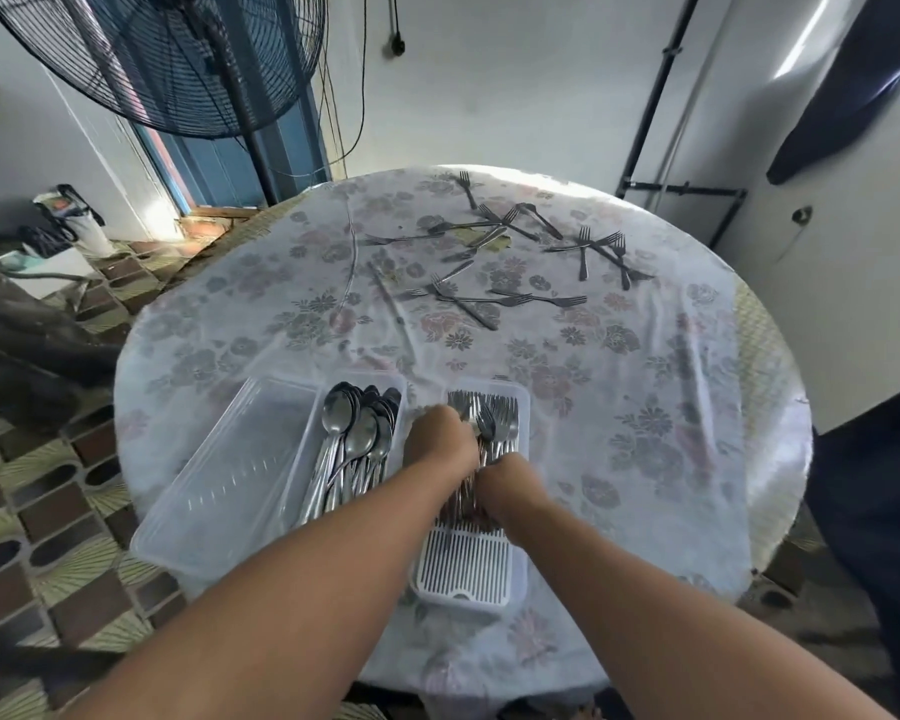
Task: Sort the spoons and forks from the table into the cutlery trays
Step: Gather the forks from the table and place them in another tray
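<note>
Step in hand: settling forks into the slatted fork tray [466,569]. Left hand [440,439] and right hand [510,488], fingers curled, grip that bundle. Beyond this tray, loose forks [494,262] remain; left of it, spoon tray [357,449]. Next, I judge: release, reach far.

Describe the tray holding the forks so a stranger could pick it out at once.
Start at the round table with the floral cloth and look to its near edge, where two clear plastic trays sit side by side. The fork tray is the right-hand one, under both hands. Unlike the spoon tray, it has a white slatted insert.
</note>
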`<state>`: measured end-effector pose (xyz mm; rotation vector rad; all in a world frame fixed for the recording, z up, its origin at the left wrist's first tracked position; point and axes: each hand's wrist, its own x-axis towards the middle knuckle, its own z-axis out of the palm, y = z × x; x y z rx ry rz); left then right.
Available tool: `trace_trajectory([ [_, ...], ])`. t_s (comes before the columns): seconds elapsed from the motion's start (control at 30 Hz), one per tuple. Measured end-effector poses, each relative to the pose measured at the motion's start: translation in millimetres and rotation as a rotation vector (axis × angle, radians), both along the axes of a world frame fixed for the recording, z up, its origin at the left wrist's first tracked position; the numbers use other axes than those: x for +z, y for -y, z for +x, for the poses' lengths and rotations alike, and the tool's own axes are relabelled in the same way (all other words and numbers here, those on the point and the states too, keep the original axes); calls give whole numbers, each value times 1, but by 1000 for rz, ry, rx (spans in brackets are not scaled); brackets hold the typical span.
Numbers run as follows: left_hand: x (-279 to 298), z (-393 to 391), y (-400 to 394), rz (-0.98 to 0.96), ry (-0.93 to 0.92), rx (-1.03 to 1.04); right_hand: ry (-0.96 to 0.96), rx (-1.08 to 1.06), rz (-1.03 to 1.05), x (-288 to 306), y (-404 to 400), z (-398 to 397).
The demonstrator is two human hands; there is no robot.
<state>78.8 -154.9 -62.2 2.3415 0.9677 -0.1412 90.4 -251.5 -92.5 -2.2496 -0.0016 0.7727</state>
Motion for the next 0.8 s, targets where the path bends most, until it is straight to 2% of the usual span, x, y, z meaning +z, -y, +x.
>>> trace_trajectory([
  [0.13, -1, 0, -10, 298, -90, -202, 169, 197, -172, 10, 3, 9],
  [0.37, 3, 8, -29, 86, -92, -139, 433, 329, -238, 16, 3, 23],
  [0.5, -5, 17, -27, 61, -102, -138, 634, 535, -492, 20, 0, 26],
  [0.57, -10, 21, -27, 67, -91, -164, 668, 576, -573, 16, 1, 27],
  [0.63, -15, 24, -28, 139, -50, -188, 662, 584, -603, 10, 5, 29],
  [0.8, -25, 13, -36, 481, 90, -369, 689, 556, -555, -1, 13, 31],
])
